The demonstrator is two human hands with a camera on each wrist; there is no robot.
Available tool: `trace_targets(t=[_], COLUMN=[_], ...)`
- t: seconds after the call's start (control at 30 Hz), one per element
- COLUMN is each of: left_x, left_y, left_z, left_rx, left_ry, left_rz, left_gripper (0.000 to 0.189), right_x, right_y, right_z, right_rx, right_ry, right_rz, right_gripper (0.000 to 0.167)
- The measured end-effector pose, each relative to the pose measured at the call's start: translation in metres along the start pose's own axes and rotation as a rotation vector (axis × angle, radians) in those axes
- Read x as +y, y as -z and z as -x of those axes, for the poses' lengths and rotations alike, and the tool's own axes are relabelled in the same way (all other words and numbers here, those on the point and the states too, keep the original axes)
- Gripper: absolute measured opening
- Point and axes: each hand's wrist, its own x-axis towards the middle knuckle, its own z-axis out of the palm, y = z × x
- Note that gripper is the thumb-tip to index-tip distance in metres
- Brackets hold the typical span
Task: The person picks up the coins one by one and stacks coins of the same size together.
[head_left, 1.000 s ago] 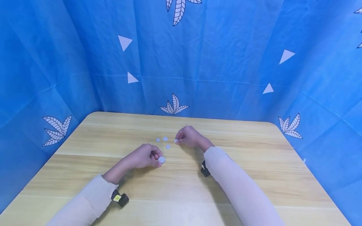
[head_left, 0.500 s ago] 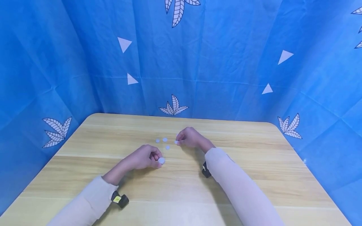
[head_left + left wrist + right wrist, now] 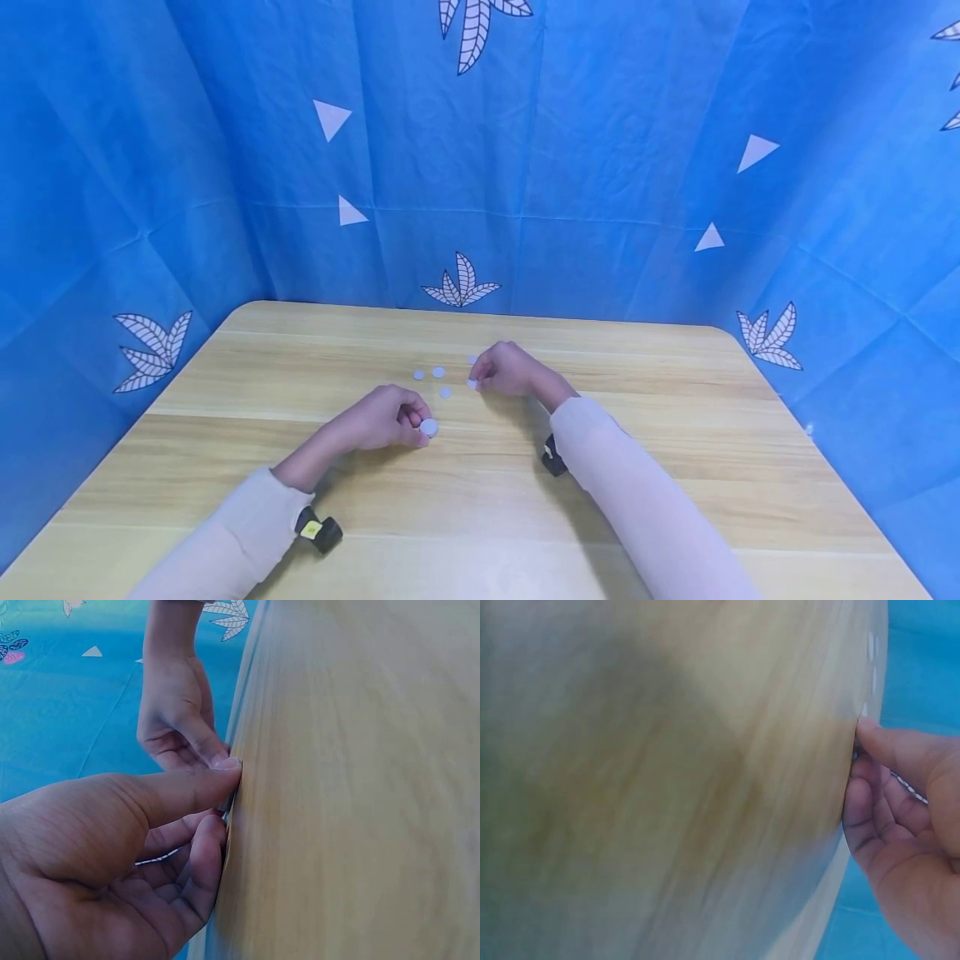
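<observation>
In the head view my left hand (image 3: pixel 386 417) has thumb and fingers at a pale, coin-like round disc (image 3: pixel 428 427), pinching its edge at the tabletop. Farther back on the right, my right hand (image 3: pixel 506 369) pinches a smaller pale disc (image 3: pixel 472 384), partly covered by the fingertips. Another disc (image 3: pixel 472 359) lies just behind those fingers. To the left of the right hand are a disc (image 3: pixel 438 372), a second disc (image 3: pixel 418 375) and a nearer disc (image 3: pixel 446 392), all flat. Both wrist views show curled fingers low against the table; what they hold is mostly hidden there.
The wooden table (image 3: pixel 480 517) has rounded far corners. A blue curtain (image 3: pixel 600 150) with white leaves and triangles closes off the back and sides. A small black device (image 3: pixel 320 531) is strapped at the left wrist, another (image 3: pixel 554 457) at the right.
My right hand has shifted slightly nearer and to the right with its disc, bringing the disc behind it into view. My left hand stays put, holding its disc.
</observation>
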Motion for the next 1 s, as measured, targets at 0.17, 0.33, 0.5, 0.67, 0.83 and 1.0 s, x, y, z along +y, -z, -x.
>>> trace_targets(t=[0.17,0.33,0.5,0.67,0.83,1.0], left_x=[-0.001,-0.001,-0.001,0.001,0.004,0.005], left_y=[0.0,0.0,0.0,0.0,0.001,0.001], left_z=[0.0,0.0,0.0,0.001,0.002,0.003], left_rx=[0.001,0.0,0.003,0.003,0.001,0.003], left_ry=[-0.001,0.002,0.006,0.003,-0.01,-0.003], left_rz=[0.002,0.002,-0.005,0.001,-0.017,-0.021], left_gripper=[0.022,0.023,0.023,0.022,0.022,0.022], right_x=[0.002,0.003,0.001,-0.001,-0.001,-0.004], right_y=[-0.001,-0.001,-0.001,0.0,-0.001,-0.001], right_z=[0.003,0.008,0.015,0.022,0.028,0.034], right_rx=[-0.004,-0.004,-0.018,-0.025,-0.038,-0.063], right_ry=[0.011,0.022,0.001,-0.003,0.01,0.025], right_rz=[-0.008,0.004,-0.016,-0.03,-0.027,-0.027], right_gripper=[0.009,0.008,0.009,0.008,0.012,0.013])
